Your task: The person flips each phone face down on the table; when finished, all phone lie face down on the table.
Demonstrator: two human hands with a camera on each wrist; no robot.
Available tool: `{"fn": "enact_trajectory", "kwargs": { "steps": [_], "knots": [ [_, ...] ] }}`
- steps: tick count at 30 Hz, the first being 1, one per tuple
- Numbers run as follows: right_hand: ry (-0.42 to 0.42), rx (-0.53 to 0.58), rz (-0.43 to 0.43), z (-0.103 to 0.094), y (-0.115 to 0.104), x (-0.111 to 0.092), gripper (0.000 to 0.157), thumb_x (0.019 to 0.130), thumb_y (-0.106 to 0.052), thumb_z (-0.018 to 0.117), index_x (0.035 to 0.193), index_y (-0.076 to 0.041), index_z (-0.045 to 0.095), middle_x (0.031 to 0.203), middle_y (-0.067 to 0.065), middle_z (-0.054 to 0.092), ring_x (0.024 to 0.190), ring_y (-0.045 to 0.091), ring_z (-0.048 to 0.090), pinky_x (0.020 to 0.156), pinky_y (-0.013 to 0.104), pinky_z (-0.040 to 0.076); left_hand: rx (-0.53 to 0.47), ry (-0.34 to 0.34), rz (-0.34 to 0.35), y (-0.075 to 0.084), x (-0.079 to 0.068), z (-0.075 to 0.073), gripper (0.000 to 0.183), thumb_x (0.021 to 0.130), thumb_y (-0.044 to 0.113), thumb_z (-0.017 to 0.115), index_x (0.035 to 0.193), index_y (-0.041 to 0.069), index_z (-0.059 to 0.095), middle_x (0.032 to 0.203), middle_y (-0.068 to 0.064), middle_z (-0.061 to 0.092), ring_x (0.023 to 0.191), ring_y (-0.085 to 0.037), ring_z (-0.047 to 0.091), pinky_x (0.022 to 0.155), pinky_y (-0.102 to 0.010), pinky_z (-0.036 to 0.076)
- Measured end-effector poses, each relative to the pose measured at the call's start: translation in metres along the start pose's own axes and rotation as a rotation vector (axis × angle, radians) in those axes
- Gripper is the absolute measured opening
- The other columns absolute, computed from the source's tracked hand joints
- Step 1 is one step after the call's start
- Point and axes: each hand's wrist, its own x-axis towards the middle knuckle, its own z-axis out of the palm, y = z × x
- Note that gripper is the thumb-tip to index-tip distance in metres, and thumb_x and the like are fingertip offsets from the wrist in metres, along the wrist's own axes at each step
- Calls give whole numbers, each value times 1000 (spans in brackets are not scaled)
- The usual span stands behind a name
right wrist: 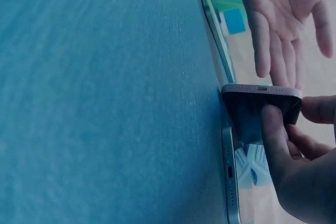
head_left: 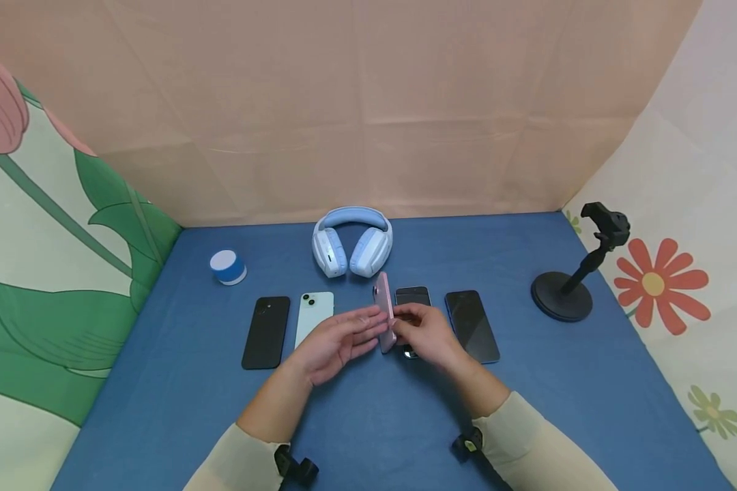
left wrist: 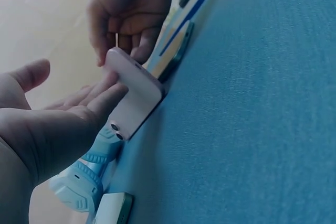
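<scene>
A pink phone (head_left: 381, 297) stands on its long edge between the two hands, its back with the cameras facing left. My right hand (head_left: 426, 334) grips it by the edge and screen side, as the right wrist view shows on the dark screen (right wrist: 244, 111). The left hand (head_left: 344, 344) is held palm toward the phone, its straight fingers touching the pale back (left wrist: 137, 95). Just right of the pink phone lies a dark phone (head_left: 413, 295), partly hidden by the right hand. Left of it is a light mint phone (head_left: 315, 310), partly covered by the left hand.
A black phone (head_left: 266, 333) lies at left and another dark phone (head_left: 471, 326) at right. Blue headphones (head_left: 354, 217) stand behind. A blue-and-white round container (head_left: 228, 267) is at back left, a black stand (head_left: 561, 298) at right, all on a blue cloth (head_left: 368, 429).
</scene>
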Motion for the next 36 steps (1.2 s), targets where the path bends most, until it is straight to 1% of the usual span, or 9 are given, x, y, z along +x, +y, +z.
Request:
{"fn": "enact_trajectory", "kwargs": {
  "steps": [4,8,13,20,28,32,36],
  "knots": [
    [8,5,18,-4,1,0,30,98,-9,69,126,2,69,109,14,73,89,22,73,75,36,64,11,7,-18,-2,-1,1,53,110,16,51,159,2,37,160,-13,46,147,-27,43,121,-47,33],
    [18,-1,33,-6,1,-1,31,98,-8,68,127,2,69,109,15,73,87,22,73,74,37,64,27,37,-40,-4,-1,2,54,110,16,51,159,3,37,160,-14,45,148,-28,42,123,-48,31],
    [23,2,46,-7,3,-2,30,99,-9,68,127,2,69,109,15,74,86,22,72,74,39,64,56,76,-56,-6,-1,1,57,109,20,55,160,3,36,161,-15,43,149,-29,40,123,-48,30],
    [15,19,57,-11,5,-4,31,99,-9,67,128,2,69,112,17,73,84,23,72,75,39,64,92,77,-65,-9,-1,0,60,109,22,54,161,1,32,164,-17,38,151,-31,37,124,-50,27],
    [14,20,79,-15,8,-6,34,100,-10,67,132,2,67,110,16,73,77,22,69,71,36,64,89,86,-68,-10,0,-2,59,109,22,54,160,1,33,163,-18,39,150,-31,38,123,-50,28],
    [16,-9,85,-17,11,-6,34,101,-11,66,133,2,67,109,16,72,73,21,69,69,35,64,74,97,-75,-10,0,-3,60,109,23,56,160,0,35,162,-18,40,150,-31,39,122,-49,31],
    [16,-40,89,-18,11,-6,33,102,-11,64,133,2,67,109,16,72,73,21,70,70,35,63,70,97,-76,-11,0,-5,60,109,24,57,159,0,36,162,-18,41,149,-32,40,121,-48,33]
  ]
}}
